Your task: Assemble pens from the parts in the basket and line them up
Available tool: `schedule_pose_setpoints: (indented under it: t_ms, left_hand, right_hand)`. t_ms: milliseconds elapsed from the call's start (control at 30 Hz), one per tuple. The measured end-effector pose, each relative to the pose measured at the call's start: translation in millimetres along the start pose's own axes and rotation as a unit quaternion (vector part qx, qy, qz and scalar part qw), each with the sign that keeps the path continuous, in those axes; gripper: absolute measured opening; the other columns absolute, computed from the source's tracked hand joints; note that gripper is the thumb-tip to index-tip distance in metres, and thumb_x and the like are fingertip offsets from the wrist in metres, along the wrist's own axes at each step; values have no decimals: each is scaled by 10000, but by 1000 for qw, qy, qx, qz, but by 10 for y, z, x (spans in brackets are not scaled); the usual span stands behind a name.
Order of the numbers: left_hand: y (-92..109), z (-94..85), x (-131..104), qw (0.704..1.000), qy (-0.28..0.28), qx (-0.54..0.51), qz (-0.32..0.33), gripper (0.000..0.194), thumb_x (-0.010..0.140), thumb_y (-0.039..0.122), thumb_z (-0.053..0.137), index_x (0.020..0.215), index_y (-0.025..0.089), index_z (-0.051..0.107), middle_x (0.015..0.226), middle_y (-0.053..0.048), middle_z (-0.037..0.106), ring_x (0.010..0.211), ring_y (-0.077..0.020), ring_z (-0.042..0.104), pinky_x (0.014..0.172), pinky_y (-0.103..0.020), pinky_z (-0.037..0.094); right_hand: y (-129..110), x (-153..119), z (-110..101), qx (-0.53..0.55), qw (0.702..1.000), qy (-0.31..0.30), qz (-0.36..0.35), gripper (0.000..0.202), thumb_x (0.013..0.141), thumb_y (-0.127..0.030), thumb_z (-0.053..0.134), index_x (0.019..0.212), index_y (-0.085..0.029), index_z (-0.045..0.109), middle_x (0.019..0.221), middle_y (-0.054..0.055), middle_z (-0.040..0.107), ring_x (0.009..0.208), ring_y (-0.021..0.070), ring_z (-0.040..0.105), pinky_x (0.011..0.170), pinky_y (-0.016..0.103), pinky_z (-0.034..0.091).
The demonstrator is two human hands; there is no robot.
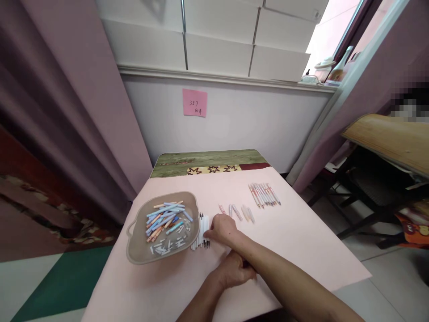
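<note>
One basket (139,250) left of the right hand's (224,229) fingers (212,232); one pink note (195,103) far beyond them; beside them, at least six white sticks (202,229), perhaps more.

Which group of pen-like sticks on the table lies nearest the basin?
The white sticks with black ends, just right of the basin, by the right hand; the other groups lie farther right.

At left the basket (140,255) bars any low pass, with white sticks (202,230) lying just right of its rim. The right forearm (271,261), crossing over the left hand (233,271), blocks the near middle. Bare cloth (308,252) leaves room at the right, up to the row of pens (264,195) lying farther off
</note>
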State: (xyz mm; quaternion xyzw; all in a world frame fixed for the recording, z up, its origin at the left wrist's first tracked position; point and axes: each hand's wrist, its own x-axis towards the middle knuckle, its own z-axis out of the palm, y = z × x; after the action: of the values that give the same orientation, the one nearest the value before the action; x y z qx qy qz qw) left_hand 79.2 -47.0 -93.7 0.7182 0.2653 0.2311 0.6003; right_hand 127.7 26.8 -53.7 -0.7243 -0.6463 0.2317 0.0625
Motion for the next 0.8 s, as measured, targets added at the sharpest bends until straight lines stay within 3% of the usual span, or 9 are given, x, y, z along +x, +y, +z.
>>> schedule_pose_setpoints:
  t_ms: [133, 267, 433, 533, 633, 733, 800]
  left_hand:
    - [-38, -6, -5, 1000, 6, -9, -7, 154, 576, 52, 535, 613, 196, 574, 605, 7, 586, 606, -188, 529, 526, -273, 366]
    - [-22, -16, 2, 1000, 7, -14, 9, 136, 586, 60, 544, 599, 193, 574, 591, -2, 586, 604, -191, 535, 512, -272, 369]
    - [11, -10, 54, 992, -9, -123, -19, 85, 700, 161, 567, 645, 169, 631, 592, -26, 612, 509, -149, 541, 476, -258, 403]
    - [-20, -40, 103, 987, 81, -135, -15, 147, 769, 273, 584, 709, 158, 652, 619, -33, 619, 512, -127, 531, 470, -236, 399]
    - [-100, -103, 149, 968, 225, -111, -13, 195, 777, 344, 605, 700, 165, 620, 615, -13, 599, 517, -114, 513, 470, -219, 395]
    - [-197, -164, 182, 931, 351, -100, -19, 202, 761, 379, 618, 739, 179, 600, 651, 0, 593, 540, -116, 519, 481, -217, 407]
    - [-250, -190, 199, 910, 400, -106, -20, 209, 749, 386, 625, 799, 186, 598, 671, 5, 588, 564, -123, 533, 502, -224, 422]
  right_hand:
    - [-59, 61, 29, 37, 998, -29, 36, 142, 547, -298, 762, 529, -184, 679, 585, 79, 705, 672, 223, 687, 607, 268, 502]
    - [-44, 82, 59, 125, 989, -65, 49, 222, 559, -222, 712, 379, -188, 586, 379, 21, 594, 486, 167, 632, 490, 213, 469]
    - [263, 107, -95, 297, 954, -38, 34, 181, 632, -265, 670, 493, -168, 606, 419, 0, 615, 419, 121, 591, 413, 176, 428]
    - [648, 81, -268, 399, 915, 53, 39, 196, 719, -333, 601, 626, -162, 582, 543, 17, 667, 454, 104, 602, 394, 155, 401]
    - [1063, -7, -338, 471, 862, 181, 55, 273, 780, -438, 529, 717, -173, 532, 705, 37, 694, 491, 88, 594, 409, 158, 400]
    - [1364, -123, -226, 511, 812, 274, 71, 354, 773, -526, 534, 765, -172, 524, 715, 38, 668, 484, 95, 567, 423, 185, 405]
    - [1469, -185, -90, 524, 790, 310, 75, 385, 760, -551, 559, 777, -167, 538, 656, 16, 635, 455, 97, 530, 420, 198, 387]
